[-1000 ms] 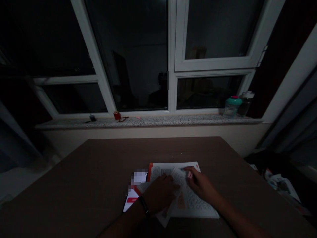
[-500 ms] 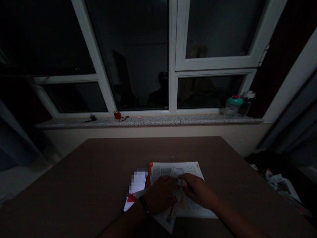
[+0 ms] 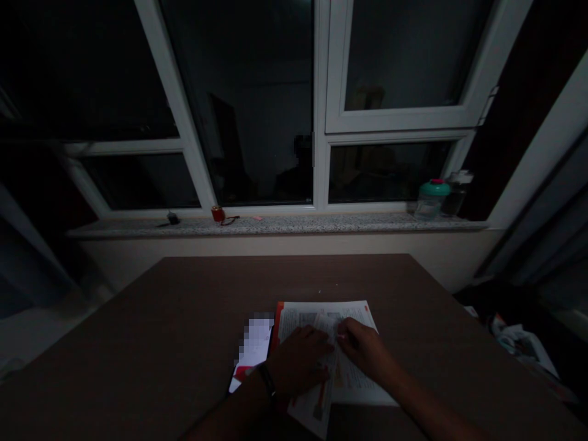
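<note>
My left hand (image 3: pixel 305 355), with a dark band at the wrist, lies spread on a folded printed sheet (image 3: pixel 316 407) whose pointed corner hangs toward me. That sheet rests over an orange-edged booklet (image 3: pixel 353 309) with printed pages. Close beside it, my right hand (image 3: pixel 365 349) has its fingers curled in a pinch over the page, near the sheet's edge. A small pinkish spot shows at its fingertips, but what they grip is unclear in the dim light. Left of the booklet is a phone (image 3: pixel 257 343) with a lit screen, partly covered by my left forearm.
The brown table (image 3: pixel 206 294) reaches to the wall under a window. On the speckled sill (image 3: pixel 294 223) stand a teal-lidded bottle (image 3: pixel 432 199), a clear bottle (image 3: pixel 457 190), a red object (image 3: pixel 217 214) and a small dark item (image 3: pixel 173 217). White clutter (image 3: pixel 526 343) sits beyond the table's right edge.
My right hand has drawn its fingers into a tighter curl and shifted slightly. The sheet's left corner has moved off the phone, and its lower tip has swung a little right and toward me.
</note>
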### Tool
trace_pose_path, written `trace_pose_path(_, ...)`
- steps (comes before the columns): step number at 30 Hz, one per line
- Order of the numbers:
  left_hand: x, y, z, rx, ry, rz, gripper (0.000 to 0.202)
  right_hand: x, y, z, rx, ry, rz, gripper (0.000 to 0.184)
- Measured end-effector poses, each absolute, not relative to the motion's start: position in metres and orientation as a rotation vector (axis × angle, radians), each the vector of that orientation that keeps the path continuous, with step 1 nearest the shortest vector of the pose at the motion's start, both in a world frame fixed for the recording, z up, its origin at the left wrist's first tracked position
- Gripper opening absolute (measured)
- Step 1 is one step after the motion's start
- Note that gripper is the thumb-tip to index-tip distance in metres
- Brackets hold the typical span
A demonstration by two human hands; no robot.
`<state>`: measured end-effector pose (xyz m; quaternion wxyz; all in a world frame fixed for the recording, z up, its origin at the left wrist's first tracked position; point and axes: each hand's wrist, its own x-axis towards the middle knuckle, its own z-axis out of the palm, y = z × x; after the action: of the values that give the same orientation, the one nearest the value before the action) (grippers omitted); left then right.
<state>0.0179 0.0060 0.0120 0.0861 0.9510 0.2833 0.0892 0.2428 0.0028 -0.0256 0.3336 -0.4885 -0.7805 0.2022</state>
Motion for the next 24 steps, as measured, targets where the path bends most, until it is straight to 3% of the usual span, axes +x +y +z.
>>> trace_pose_path(15, 0.018, 0.008, 0.008, 2.83, 0.847, 0.236, 0.043, 0.244, 0.0, -0.03, -1.034, -2.286, 0.413, 0.017)
trace_pose_path(24, 0.017, 0.007, 0.008, 2.803, 0.867, 0.247, 0.04, 0.243, 0.017, -0.03, -1.137, -2.213, 0.245, 0.019)
